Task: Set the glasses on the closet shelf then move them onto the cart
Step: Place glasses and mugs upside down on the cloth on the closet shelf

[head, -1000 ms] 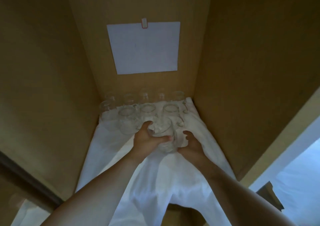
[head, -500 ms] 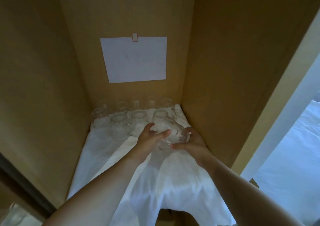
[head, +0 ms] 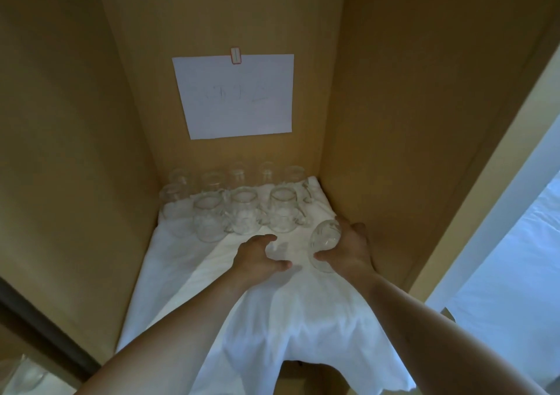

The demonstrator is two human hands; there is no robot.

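Note:
Several clear glass mugs stand in two rows at the back of the closet shelf, on a white cloth. My right hand grips one more clear glass, tilted, just right of the front row near the right wall. My left hand hovers over the cloth beside it, fingers loosely curved and holding nothing. The cart is out of sight.
The closet's wooden walls close in left, right and behind. A white paper sheet is clipped to the back wall. The cloth hangs over the shelf's front edge. A bright white surface lies outside to the right.
Both hands held the glass together a second ago. My left hand has let go, and my right hand has carried the glass to the right.

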